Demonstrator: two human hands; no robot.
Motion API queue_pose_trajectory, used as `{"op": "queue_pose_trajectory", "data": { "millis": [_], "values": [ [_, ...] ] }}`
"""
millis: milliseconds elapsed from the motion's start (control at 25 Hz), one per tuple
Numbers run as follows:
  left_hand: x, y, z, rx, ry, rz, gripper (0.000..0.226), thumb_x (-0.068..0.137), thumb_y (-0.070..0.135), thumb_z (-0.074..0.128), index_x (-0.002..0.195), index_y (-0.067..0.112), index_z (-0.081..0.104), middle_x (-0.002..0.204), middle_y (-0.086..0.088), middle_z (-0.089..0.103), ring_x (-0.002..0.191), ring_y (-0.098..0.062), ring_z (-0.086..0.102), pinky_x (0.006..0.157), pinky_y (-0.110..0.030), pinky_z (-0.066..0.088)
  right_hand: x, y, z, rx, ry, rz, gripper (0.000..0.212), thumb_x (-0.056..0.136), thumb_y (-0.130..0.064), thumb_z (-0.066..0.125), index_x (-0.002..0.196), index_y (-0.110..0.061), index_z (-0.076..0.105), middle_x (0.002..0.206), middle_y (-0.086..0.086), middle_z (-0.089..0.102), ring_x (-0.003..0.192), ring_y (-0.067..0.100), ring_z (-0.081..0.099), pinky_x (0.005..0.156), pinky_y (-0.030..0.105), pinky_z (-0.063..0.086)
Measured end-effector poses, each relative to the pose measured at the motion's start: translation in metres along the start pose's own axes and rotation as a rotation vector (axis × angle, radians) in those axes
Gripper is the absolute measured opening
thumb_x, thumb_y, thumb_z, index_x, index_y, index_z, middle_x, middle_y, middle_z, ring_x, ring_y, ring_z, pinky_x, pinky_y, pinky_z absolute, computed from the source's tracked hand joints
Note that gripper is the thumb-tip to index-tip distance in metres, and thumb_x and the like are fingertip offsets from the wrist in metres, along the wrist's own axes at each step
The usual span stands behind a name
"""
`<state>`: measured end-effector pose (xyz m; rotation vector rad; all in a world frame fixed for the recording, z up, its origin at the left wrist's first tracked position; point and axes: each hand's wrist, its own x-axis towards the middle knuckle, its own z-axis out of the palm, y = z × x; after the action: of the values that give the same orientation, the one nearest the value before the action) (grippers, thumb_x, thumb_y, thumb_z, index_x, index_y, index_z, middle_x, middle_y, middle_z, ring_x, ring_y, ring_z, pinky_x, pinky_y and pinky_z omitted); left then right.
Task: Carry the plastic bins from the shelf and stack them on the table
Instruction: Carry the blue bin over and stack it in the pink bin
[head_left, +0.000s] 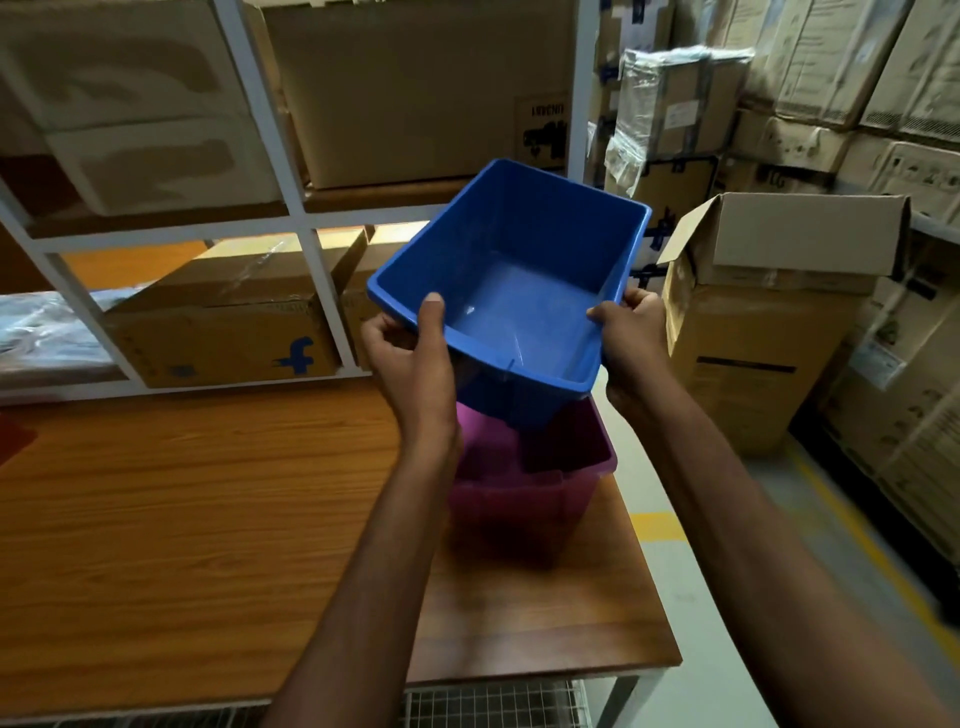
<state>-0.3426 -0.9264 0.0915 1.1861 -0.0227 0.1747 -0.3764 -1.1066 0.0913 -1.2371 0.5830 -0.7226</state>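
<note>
Head: both hands (410, 358) grip blue bin (514, 280); above purple bin (524, 499)

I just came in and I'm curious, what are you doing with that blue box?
A person holds an empty blue bin by its rim, the left hand on one side and the right hand on the other. It hangs tilted above a purple bin that sits on the wooden table, not yet stacked.
</note>
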Motion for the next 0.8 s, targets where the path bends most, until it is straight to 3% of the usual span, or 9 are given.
{"op": "queue_pose_trajectory", "data": {
  "millis": [40, 160, 280, 360, 480, 640, 800],
  "values": [
    [0.001, 0.001, 0.002, -0.003, 0.025, 0.026, 0.023, 0.092, 0.029, 0.07, 0.102, 0.027, 0.05, 0.104, 0.004, 0.06, 0.093, -0.01, 0.064, 0.071, -0.024, 0.056, -0.001, 0.002, 0.0, -0.038, -0.025, -0.008, 0.045, 0.091, 0.003, 0.055, 0.134, -0.002, 0.047, 0.126, 0.015, 0.063, 0.106, 0.023, 0.068, 0.077, 0.032, 0.062],
    [0.007, 0.007, -0.002, -0.036, 0.033, 0.07, 0.021, 0.091, 0.017, 0.067, 0.094, 0.024, 0.048, 0.097, 0.004, 0.056, 0.088, -0.01, 0.059, 0.07, -0.025, 0.051, 0.0, 0.0, -0.006, -0.431, 0.011, -0.139, 0.065, 0.082, -0.005, 0.064, 0.142, -0.015, 0.04, 0.145, 0.011, 0.04, 0.131, 0.026, 0.046, 0.102, 0.038, 0.05],
    [0.007, 0.016, -0.011, -0.101, -0.061, 0.139, 0.02, 0.089, 0.013, 0.066, 0.092, 0.022, 0.049, 0.098, -0.002, 0.059, 0.09, -0.014, 0.062, 0.071, -0.024, 0.053, -0.005, -0.02, 0.007, -0.805, 0.085, -0.557, 0.069, 0.078, -0.005, 0.063, 0.141, -0.026, 0.046, 0.143, 0.009, 0.036, 0.134, 0.028, 0.036, 0.104, 0.038, 0.041],
    [0.007, 0.023, -0.016, -0.117, -0.127, 0.157, 0.019, 0.088, 0.01, 0.066, 0.091, 0.02, 0.05, 0.1, -0.008, 0.06, 0.091, -0.019, 0.063, 0.072, -0.028, 0.055, -0.004, -0.04, 0.028, -0.914, -0.011, -0.834, 0.076, 0.077, 0.0, 0.06, 0.146, -0.027, 0.045, 0.143, 0.009, 0.04, 0.133, 0.029, 0.037, 0.106, 0.043, 0.041],
    [0.006, 0.034, -0.023, -0.126, -0.255, 0.176, 0.015, 0.091, 0.009, 0.066, 0.097, 0.018, 0.055, 0.107, -0.014, 0.062, 0.095, -0.025, 0.065, 0.078, -0.035, 0.058, 0.005, -0.064, 0.054, -1.224, -0.16, -1.127, 0.077, 0.077, -0.004, 0.062, 0.148, -0.026, 0.045, 0.151, 0.005, 0.042, 0.138, 0.031, 0.036, 0.111, 0.049, 0.031],
    [0.01, 0.049, -0.031, -0.024, -0.285, 0.204, 0.023, 0.097, 0.029, 0.067, 0.115, 0.016, 0.059, 0.115, -0.005, 0.067, 0.099, -0.015, 0.069, 0.076, -0.025, 0.059, 0.015, -0.079, 0.063, -1.302, -0.06, -1.23, 0.029, 0.096, -0.023, 0.057, 0.124, -0.02, 0.06, 0.122, 0.006, 0.067, 0.114, 0.033, 0.058, 0.103, 0.05, 0.035],
    [0.015, 0.048, -0.039, 0.079, -0.092, 0.256, 0.041, 0.099, 0.054, 0.057, 0.13, 0.028, 0.052, 0.133, -0.001, 0.057, 0.118, -0.01, 0.059, 0.081, -0.021, 0.052, 0.02, -0.099, 0.052, -1.123, 0.137, -1.137, 0.027, 0.094, -0.011, 0.052, 0.117, -0.016, 0.066, 0.105, 0.011, 0.07, 0.096, 0.034, 0.063, 0.082, 0.042, 0.044]
  ]
}}
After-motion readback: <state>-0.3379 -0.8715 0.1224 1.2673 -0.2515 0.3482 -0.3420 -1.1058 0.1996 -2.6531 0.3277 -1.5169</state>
